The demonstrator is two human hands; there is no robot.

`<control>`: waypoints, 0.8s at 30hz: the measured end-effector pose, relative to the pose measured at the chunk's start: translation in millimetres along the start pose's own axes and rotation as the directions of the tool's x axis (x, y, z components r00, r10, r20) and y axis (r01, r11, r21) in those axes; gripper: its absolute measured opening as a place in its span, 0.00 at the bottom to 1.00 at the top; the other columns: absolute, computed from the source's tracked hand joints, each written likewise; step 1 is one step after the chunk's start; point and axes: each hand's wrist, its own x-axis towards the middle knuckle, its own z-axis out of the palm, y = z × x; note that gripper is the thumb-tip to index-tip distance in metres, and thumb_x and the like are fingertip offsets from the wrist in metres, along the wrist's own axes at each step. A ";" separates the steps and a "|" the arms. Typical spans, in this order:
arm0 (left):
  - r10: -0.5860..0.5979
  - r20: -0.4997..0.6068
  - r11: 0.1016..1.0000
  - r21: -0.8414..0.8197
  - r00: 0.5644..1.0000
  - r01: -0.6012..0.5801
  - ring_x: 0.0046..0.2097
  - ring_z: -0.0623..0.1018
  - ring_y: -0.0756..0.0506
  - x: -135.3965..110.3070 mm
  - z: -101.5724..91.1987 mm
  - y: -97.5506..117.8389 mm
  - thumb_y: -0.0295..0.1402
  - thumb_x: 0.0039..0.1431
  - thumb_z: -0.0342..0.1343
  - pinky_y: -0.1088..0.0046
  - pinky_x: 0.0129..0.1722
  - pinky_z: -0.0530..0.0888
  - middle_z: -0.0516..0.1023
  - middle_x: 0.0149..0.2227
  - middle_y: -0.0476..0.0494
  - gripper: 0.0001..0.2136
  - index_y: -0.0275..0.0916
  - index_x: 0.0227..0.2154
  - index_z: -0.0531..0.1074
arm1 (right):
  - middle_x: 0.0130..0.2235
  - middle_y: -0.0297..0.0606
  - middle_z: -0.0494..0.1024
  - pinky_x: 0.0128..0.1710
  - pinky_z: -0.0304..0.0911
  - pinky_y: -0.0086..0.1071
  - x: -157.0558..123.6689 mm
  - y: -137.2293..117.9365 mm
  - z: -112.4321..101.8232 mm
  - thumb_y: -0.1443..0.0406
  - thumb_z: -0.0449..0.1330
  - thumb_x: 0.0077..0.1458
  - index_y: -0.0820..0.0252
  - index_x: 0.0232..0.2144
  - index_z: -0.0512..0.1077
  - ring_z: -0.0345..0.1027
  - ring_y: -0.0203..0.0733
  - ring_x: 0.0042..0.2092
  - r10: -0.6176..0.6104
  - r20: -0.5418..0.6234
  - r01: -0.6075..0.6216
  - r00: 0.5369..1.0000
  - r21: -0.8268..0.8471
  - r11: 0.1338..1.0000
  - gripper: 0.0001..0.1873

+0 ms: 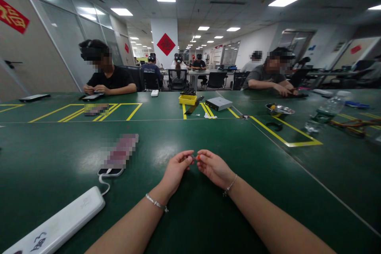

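Above the near edge of the table (262, 174), the left hand (175, 170) and right hand (214, 168) each pinch a small orange piece (197, 158) between closed fingertips. It looks tiny and light, easily dropped, and is best gripped at its ends.

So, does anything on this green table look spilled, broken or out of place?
Nothing clearly. The left hand and right hand pinch a small orange part between them. Only the plastic bottle at the right looks tilted, perhaps from the wide lens. No spill shows.
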 end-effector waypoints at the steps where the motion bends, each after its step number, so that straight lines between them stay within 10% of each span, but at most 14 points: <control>1: 0.004 -0.002 1.000 0.003 1.000 -0.004 0.32 0.71 0.51 -0.3 0.0 0.2 0.33 0.46 0.57 0.78 0.28 0.65 0.74 0.31 0.45 0.14 0.36 0.38 0.70 | 0.28 0.32 0.71 0.29 0.59 0.26 0.6 0.5 -0.4 0.65 0.64 0.38 0.61 0.29 0.65 0.65 0.28 0.27 -0.017 -0.015 0.017 1.000 -0.004 1.000 0.14; 24: 0.071 -0.049 0.993 0.102 0.996 -0.066 0.28 0.70 0.51 -0.5 2.5 2.0 0.32 0.44 0.58 0.77 0.28 0.65 0.73 0.26 0.48 0.11 0.37 0.33 0.70 | 0.29 0.34 0.72 0.31 0.60 0.28 3.6 -0.1 -3.7 0.66 0.64 0.37 0.62 0.30 0.70 0.63 0.29 0.27 -0.134 -0.056 0.125 0.989 -0.149 0.981 0.13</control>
